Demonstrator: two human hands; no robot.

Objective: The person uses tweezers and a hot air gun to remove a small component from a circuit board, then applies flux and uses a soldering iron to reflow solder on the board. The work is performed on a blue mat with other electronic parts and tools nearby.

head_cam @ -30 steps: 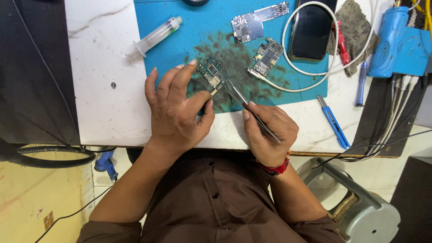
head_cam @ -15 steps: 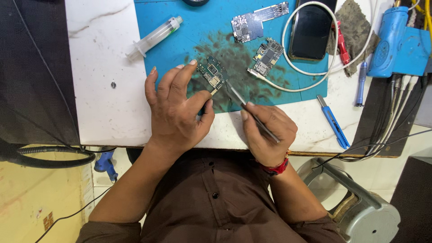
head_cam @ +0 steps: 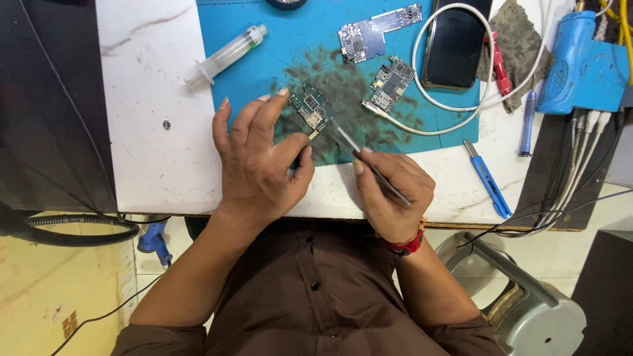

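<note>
while the two hands work at the near edge of the blue mat [head_cam: 264, 72], other things lie spread around: a syringe [head_cam: 225, 56] across the mat's left edge, two more boards [head_cam: 377, 29] [head_cam: 391, 80] farther back, a dark phone [head_cam: 455, 46] ringed by a white cable [head_cam: 428, 125], a red tool [head_cam: 500, 66] and a grey cloth [head_cam: 521, 39] beside it. a blue knife [head_cam: 486, 179] lies on the bare tabletop [head_cam: 151, 145] to the right, a blue pen-like tool [head_cam: 526, 122] stands just past it, and a blue station [head_cam: 580, 62] sits at the far right. nothing stands between the hands and the board.

the left hand [head_cam: 260, 165] lies palm down, fingers fanned, its thumb and fingertips pinching a small green board [head_cam: 310, 111] that rests on the mat's dark-stained patch. the right hand [head_cam: 392, 191] is closed around tweezers [head_cam: 366, 161], held like a pen, tips pointing up-left just beside the board's lower corner; whether they touch is unclear.

the tabletop is white marble. a grey stool [head_cam: 527, 310] stands on the floor at the lower right, and a black hose [head_cam: 72, 227] curls at the left.
</note>
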